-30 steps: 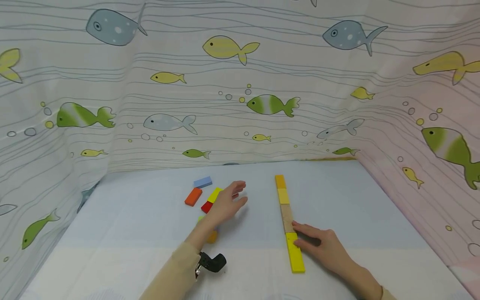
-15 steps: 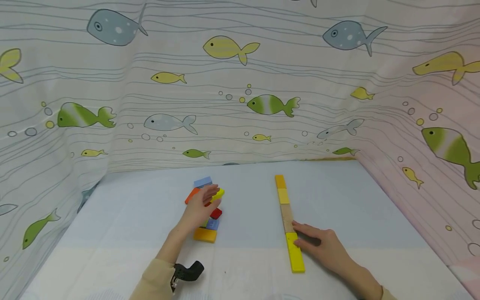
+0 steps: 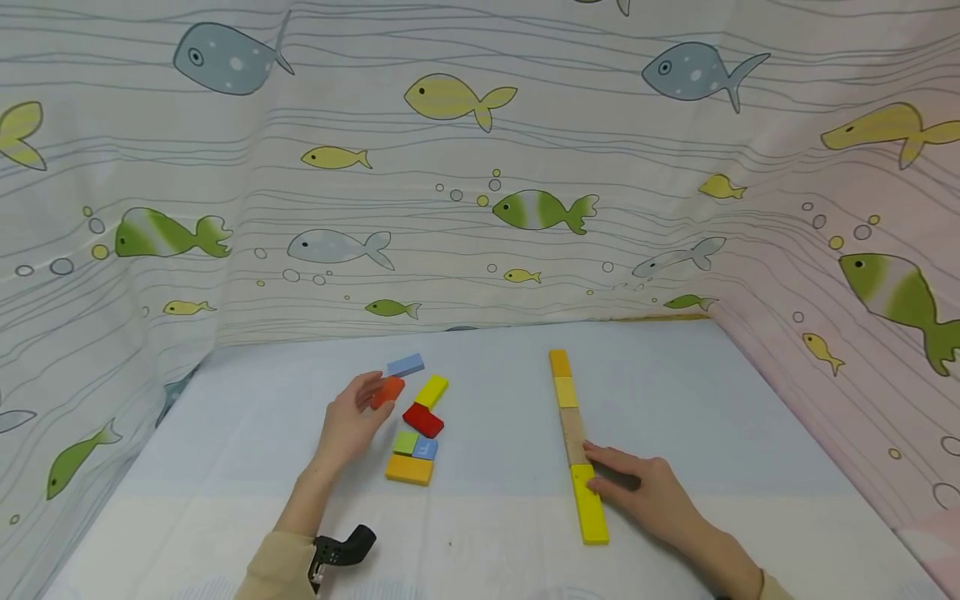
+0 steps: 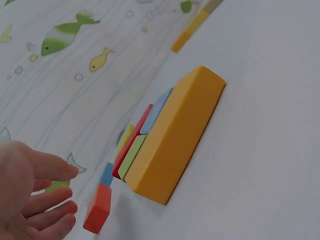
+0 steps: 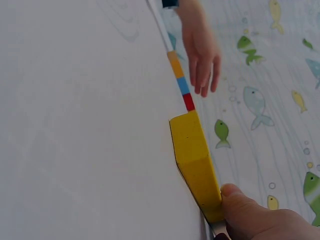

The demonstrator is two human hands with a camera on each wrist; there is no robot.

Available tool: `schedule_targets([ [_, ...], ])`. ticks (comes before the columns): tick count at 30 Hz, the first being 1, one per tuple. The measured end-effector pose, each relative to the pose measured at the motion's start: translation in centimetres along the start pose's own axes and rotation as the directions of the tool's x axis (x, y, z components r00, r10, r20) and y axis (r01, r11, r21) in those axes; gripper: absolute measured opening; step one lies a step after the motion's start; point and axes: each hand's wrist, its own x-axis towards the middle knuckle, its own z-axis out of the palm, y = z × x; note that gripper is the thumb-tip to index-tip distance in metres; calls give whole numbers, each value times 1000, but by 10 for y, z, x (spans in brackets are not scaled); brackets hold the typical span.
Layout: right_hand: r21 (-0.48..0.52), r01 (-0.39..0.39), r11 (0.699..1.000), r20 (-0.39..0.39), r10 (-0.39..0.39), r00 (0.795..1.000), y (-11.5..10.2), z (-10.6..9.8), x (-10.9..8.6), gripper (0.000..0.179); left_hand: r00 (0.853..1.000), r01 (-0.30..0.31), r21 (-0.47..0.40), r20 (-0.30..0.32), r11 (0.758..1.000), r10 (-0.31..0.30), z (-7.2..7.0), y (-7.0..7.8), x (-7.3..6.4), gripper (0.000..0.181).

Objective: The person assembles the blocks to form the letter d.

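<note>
My left hand [image 3: 351,425] hovers around an orange-red block [image 3: 388,392], thumb and fingers apart on either side. In the left wrist view the fingertips [image 4: 69,207] stand clear of that block. My right hand [image 3: 660,504] rests beside a straight row of blocks, its thumb touching a long yellow block [image 3: 590,510]. Its index fingertip is at the plain wooden block [image 3: 573,435], whose neighbours further up are a pale yellow block [image 3: 566,392] and an orange block [image 3: 559,363]. The right wrist view shows the thumb against the yellow block's side.
Near my left hand lie a blue block [image 3: 406,365], a yellow block [image 3: 432,392], a red block [image 3: 423,420], a green block [image 3: 406,443], a lettered blue block [image 3: 425,449] and an amber block [image 3: 409,470]. A fish-print cloth [image 3: 450,192] walls the table's back and sides.
My left hand has moved left, from over the yellow and red blocks to the orange-red block, uncovering the loose blocks. My right hand and the row have stayed in place.
</note>
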Motion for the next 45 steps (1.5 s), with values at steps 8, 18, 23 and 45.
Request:
schedule_targets([
  [8, 8, -10, 1000, 7, 9, 1000, 0, 0, 0, 46, 994, 77, 24, -85, 997, -75, 0, -12, -1, 58],
  [18, 5, -13, 1000, 8, 13, 1000, 1, 1, 0, 46, 988, 103, 3, -114, 995, -102, 2, -20, 1, 58],
  [23, 5, -16, 1000, 12, 16, 1000, 2, 0, 0, 46, 985, 101, -1, -139, 995, -101, 7, -24, 3, 57],
  [45, 3, 11, 1000, -2, -11, 1000, 2, 0, 0, 45, 977, 98, -34, -186, 995, -103, 9, -30, 6, 50],
])
